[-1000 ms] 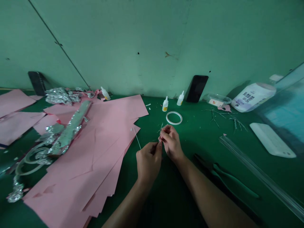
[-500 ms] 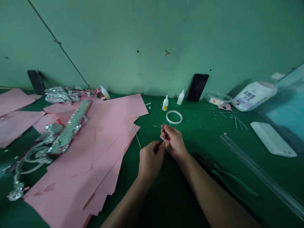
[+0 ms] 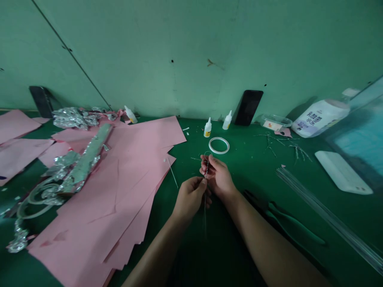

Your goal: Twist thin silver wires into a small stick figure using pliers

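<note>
Between my two hands runs a thin twisted wire (image 3: 207,169), with a fine loop at its top and loose straight ends hanging below. My right hand (image 3: 220,175) pinches it near the upper end, where a short twisted branch sticks out to the left. Lower down, my left hand (image 3: 190,196) grips the same wire between thumb and forefinger. A white ring of tape (image 3: 219,146) lies just beyond my fingers. Left of my left hand, a thin white stick (image 3: 172,173) rests partly on the pink paper sheets (image 3: 125,171).
Small glue bottles (image 3: 207,128) and a phone (image 3: 249,107) stand by the wall. At right are twisted wire pieces (image 3: 269,143), a bundle of straight wires (image 3: 323,215), pliers (image 3: 287,223), a white power bank (image 3: 342,172) and a large bottle (image 3: 320,117). Foil scraps (image 3: 74,118) lie left.
My left hand has shifted slightly down and left along the wire. More of the twisted part now shows between my hands, and straight ends show below.
</note>
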Tool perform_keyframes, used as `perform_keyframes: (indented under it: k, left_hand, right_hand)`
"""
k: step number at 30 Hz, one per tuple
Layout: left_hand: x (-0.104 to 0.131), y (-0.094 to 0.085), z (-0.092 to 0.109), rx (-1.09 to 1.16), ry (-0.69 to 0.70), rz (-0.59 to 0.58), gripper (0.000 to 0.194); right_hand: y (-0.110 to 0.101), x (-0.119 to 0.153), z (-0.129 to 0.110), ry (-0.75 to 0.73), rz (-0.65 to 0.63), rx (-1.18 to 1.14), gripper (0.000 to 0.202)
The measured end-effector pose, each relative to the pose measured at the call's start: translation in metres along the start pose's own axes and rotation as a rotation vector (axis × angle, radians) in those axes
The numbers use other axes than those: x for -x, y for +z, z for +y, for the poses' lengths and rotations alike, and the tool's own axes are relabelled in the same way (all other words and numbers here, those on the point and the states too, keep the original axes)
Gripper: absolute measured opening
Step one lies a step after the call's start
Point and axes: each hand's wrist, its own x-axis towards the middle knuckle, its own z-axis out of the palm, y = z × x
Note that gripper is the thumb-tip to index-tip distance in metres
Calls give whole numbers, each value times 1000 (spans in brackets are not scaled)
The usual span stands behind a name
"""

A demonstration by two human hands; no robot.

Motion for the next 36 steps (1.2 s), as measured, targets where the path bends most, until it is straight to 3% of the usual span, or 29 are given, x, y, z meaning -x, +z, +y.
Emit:
perform_keyframes:
  k: [5,15,22,27,32,36]
  left_hand:
    - [0,-3,-1,-49,-4,-39,37]
    - [-2,-4,1,374,-108,-113,33]
    - [0,-10,2,233,-76,-245,26]
    - [1,-8,4,200,-72,-239,34]
    - [0,-7,3,174,-101,-187,26]
    - [0,-9,2,121,-61,-219,22]
  right_hand:
    - [-1,-2,3,-25,17,8,23]
    - [-3,1,-3,37,-19,56,33]
    - [-6,-4,1,-44,7,56,28]
    - [-7,-4,1,-49,15,46,29]
    - [-6,-5,0,-34,0,21,27]
    - [-4,-3,0,-6,-38,2,27]
